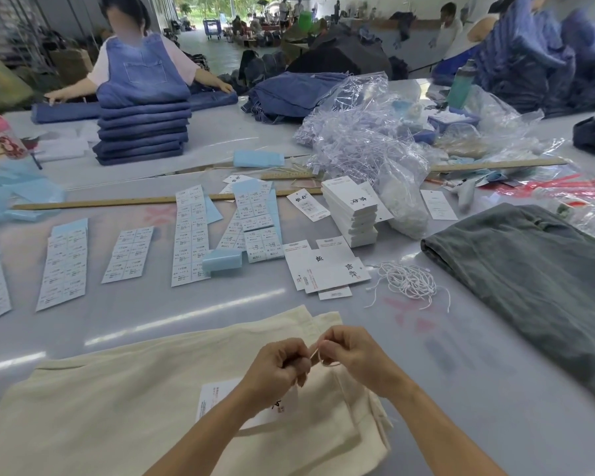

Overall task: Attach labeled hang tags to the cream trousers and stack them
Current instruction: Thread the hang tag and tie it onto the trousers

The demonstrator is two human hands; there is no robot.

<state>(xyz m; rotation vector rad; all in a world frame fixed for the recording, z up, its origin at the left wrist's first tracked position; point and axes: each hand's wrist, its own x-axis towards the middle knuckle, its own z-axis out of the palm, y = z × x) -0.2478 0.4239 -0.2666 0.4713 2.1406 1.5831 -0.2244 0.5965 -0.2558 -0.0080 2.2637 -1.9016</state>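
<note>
Folded cream trousers (124, 407) lie on the table right in front of me. A white hang tag (213, 400) with printed text rests on them, partly hidden under my left wrist. My left hand (279, 365) and my right hand (351, 355) meet just above the trousers' waistband. Each pinches one end of a thin cream string (318, 359) that loops between them. A pile of loose white strings (409, 281) lies to the right. More hang tags (330, 269) lie ahead, with a tall stack of tags (352, 214) behind them.
Sheets of printed size labels (189, 235) spread across the table's middle, behind a long wooden ruler (145, 201). Grey folded trousers (536, 283) lie at the right. Clear plastic bags (364, 139) pile up further back. A person across the table handles stacked blue jeans (143, 132).
</note>
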